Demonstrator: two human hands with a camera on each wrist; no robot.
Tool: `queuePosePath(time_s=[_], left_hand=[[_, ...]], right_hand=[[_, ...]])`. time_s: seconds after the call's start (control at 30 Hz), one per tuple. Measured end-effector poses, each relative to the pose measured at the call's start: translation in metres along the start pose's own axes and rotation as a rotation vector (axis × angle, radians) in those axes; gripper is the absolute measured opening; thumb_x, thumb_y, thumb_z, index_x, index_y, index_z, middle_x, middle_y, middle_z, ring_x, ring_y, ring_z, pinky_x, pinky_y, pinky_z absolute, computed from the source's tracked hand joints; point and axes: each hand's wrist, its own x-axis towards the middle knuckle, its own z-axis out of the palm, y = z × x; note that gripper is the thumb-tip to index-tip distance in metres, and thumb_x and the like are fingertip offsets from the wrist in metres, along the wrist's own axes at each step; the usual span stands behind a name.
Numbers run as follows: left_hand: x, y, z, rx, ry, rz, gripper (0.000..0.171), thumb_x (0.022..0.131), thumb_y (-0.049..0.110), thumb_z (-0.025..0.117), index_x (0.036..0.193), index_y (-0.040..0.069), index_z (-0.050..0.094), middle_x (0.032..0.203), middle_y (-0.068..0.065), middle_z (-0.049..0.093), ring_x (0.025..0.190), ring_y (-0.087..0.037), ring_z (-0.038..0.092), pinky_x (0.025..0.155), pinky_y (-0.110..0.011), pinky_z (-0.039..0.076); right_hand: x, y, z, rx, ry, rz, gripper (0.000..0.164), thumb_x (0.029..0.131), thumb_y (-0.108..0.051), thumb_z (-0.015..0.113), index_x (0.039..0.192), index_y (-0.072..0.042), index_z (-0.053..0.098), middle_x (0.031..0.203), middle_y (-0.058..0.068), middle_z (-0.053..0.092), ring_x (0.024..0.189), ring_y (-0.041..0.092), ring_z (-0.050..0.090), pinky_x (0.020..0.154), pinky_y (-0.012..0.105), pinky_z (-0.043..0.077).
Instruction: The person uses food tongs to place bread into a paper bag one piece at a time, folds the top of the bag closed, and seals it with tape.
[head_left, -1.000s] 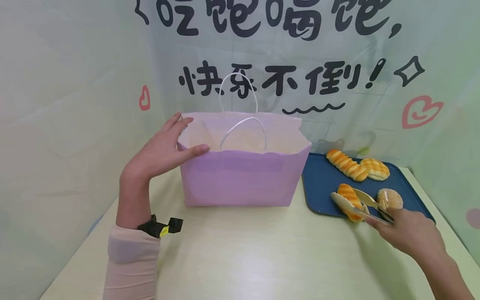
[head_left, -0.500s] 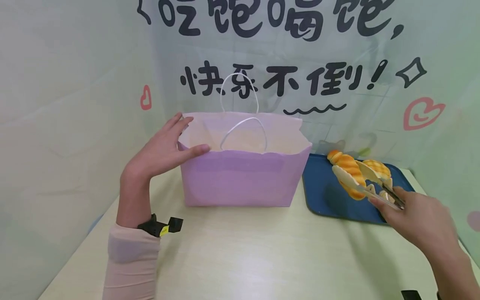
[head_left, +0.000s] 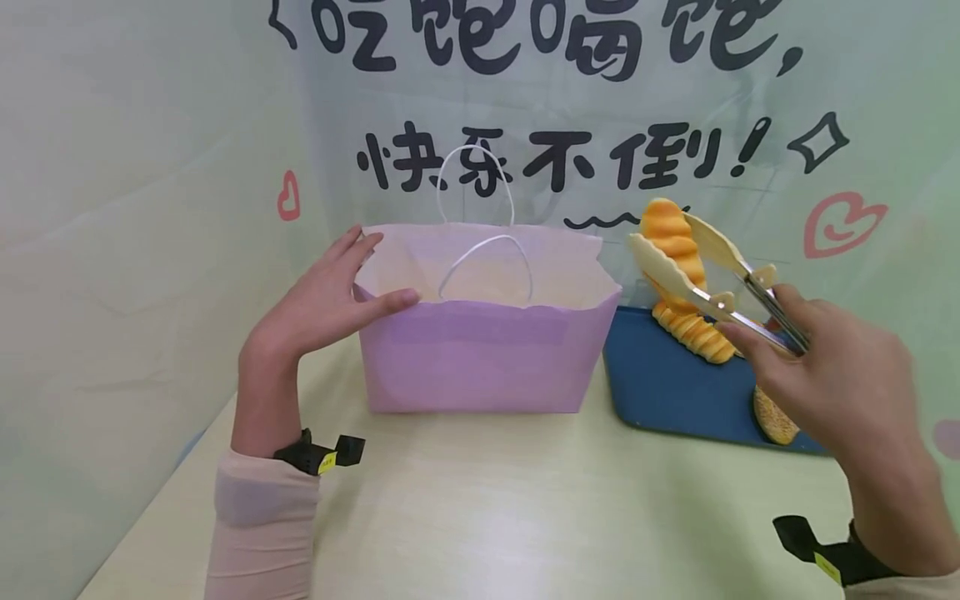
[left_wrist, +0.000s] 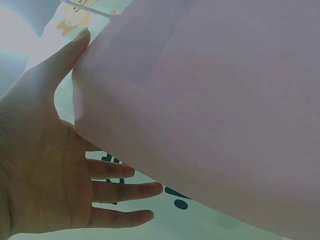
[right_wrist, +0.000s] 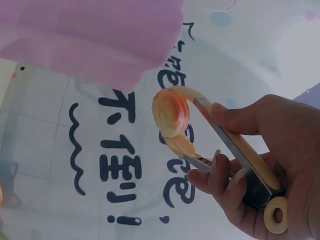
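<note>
A pink-purple paper bag (head_left: 480,358) with white handles stands upright, its mouth open. My left hand (head_left: 315,296) rests at the bag's left end, thumb along the front rim and fingers reaching past the side. In the left wrist view those fingers (left_wrist: 120,191) look straight and spread beside the paper. My right hand (head_left: 843,367) grips a pair of tongs (head_left: 750,292) with cream-coloured tips. Pinched between the tips is a ridged, golden bread roll (head_left: 672,242), raised above the tray and right of the bag. In the right wrist view the roll (right_wrist: 171,114) appears end-on.
A blue tray (head_left: 667,392) lies right of the bag. On it are another ridged roll (head_left: 693,333) and a round seeded bun (head_left: 775,417), partly hidden by the right hand. A printed backdrop (head_left: 525,92) rises behind the pale table (head_left: 480,500).
My right hand has lifted the bread roll in the tongs from the tray's front, up and slightly left, to above the tray's back. The left hand and bag have stayed put.
</note>
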Motion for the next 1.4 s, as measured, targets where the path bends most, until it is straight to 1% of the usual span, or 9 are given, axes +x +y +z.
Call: queuePosePath(time_s=[0.13, 0.23, 0.37, 0.6, 0.67, 0.77, 0.9, 1.17, 1.4], left_hand=[[-0.001, -0.001, -0.001, 0.001, 0.002, 0.0, 0.108, 0.091, 0.075, 0.064, 0.171, 0.016, 0.02, 0.178, -0.008, 0.003, 0.162, -0.036, 0.012, 0.123, -0.069, 0.022], [-0.002, -0.002, -0.002, 0.003, 0.002, 0.0, 0.109, 0.091, 0.075, 0.064, 0.171, 0.016, 0.021, 0.178, -0.008, 0.003, 0.162, -0.036, 0.012, 0.123, -0.069, 0.022], [-0.003, -0.003, -0.002, 0.003, 0.0, 0.0, 0.108, 0.091, 0.075, 0.064, 0.171, 0.016, 0.021, 0.178, -0.008, 0.003, 0.163, -0.035, 0.012, 0.123, -0.068, 0.022], [-0.002, -0.003, -0.002, -0.004, 0.003, 0.002, 0.11, 0.09, 0.076, 0.064, 0.171, 0.016, 0.021, 0.178, -0.008, 0.004, 0.162, -0.035, 0.013, 0.123, -0.067, 0.023], [-0.002, -0.002, -0.001, -0.008, 0.002, 0.002, 0.11, 0.09, 0.076, 0.065, 0.171, 0.016, 0.021, 0.178, -0.008, 0.004, 0.162, -0.035, 0.014, 0.123, -0.067, 0.024], [-0.001, -0.002, -0.001, -0.011, 0.004, 0.001, 0.11, 0.09, 0.077, 0.065, 0.171, 0.016, 0.021, 0.178, -0.007, 0.004, 0.162, -0.035, 0.013, 0.123, -0.067, 0.024], [0.0, -0.002, 0.0, -0.01, 0.006, 0.0, 0.111, 0.089, 0.077, 0.065, 0.171, 0.016, 0.021, 0.178, -0.007, 0.003, 0.162, -0.035, 0.013, 0.123, -0.068, 0.024], [-0.001, -0.001, -0.001, -0.007, 0.003, 0.002, 0.111, 0.089, 0.077, 0.065, 0.171, 0.016, 0.02, 0.178, -0.007, 0.003, 0.162, -0.036, 0.015, 0.122, -0.068, 0.025], [-0.002, -0.001, -0.002, -0.002, 0.002, -0.004, 0.111, 0.089, 0.077, 0.064, 0.171, 0.017, 0.02, 0.178, -0.007, 0.002, 0.162, -0.036, 0.014, 0.122, -0.069, 0.024]], right_hand=[[0.01, -0.023, -0.004, 0.03, 0.071, -0.095, 0.061, 0.091, -0.044, 0.083, 0.132, -0.001, 0.07, 0.074, 0.008, 0.062, 0.057, 0.019, 0.043, 0.049, 0.036, 0.028], [0.018, -0.039, -0.005, 0.05, 0.093, -0.149, 0.061, 0.089, -0.042, 0.085, 0.134, -0.003, 0.07, 0.075, 0.008, 0.064, 0.057, 0.019, 0.043, 0.047, 0.035, 0.029], [0.027, -0.057, -0.007, 0.073, 0.084, -0.19, 0.063, 0.089, -0.041, 0.085, 0.138, -0.006, 0.068, 0.079, 0.008, 0.065, 0.057, 0.019, 0.041, 0.046, 0.035, 0.028], [0.04, -0.079, -0.006, 0.089, 0.068, -0.235, 0.066, 0.088, -0.042, 0.087, 0.142, -0.01, 0.069, 0.066, 0.003, 0.048, 0.057, 0.019, 0.039, 0.046, 0.036, 0.027], [0.043, -0.084, -0.004, 0.084, 0.065, -0.249, 0.069, 0.087, -0.043, 0.087, 0.143, -0.009, 0.068, 0.066, 0.002, 0.051, 0.057, 0.018, 0.04, 0.046, 0.035, 0.029], [0.046, -0.088, -0.001, 0.076, 0.042, -0.253, 0.071, 0.087, -0.044, 0.087, 0.145, -0.009, 0.066, 0.073, 0.007, 0.063, 0.059, 0.02, 0.046, 0.048, 0.036, 0.032], [0.05, -0.092, 0.003, 0.071, -0.013, -0.237, 0.073, 0.088, -0.047, 0.086, 0.144, -0.005, 0.065, 0.094, 0.015, 0.074, 0.068, 0.025, 0.059, 0.051, 0.039, 0.041], [0.052, -0.098, 0.007, 0.026, -0.112, -0.225, 0.078, 0.09, -0.054, 0.081, 0.147, -0.004, 0.062, 0.102, 0.015, 0.075, 0.076, 0.027, 0.062, 0.056, 0.041, 0.048], [0.05, -0.102, 0.008, 0.018, -0.15, -0.211, 0.083, 0.089, -0.053, 0.082, 0.149, 0.0, 0.059, 0.099, 0.015, 0.07, 0.076, 0.028, 0.06, 0.057, 0.04, 0.049]])
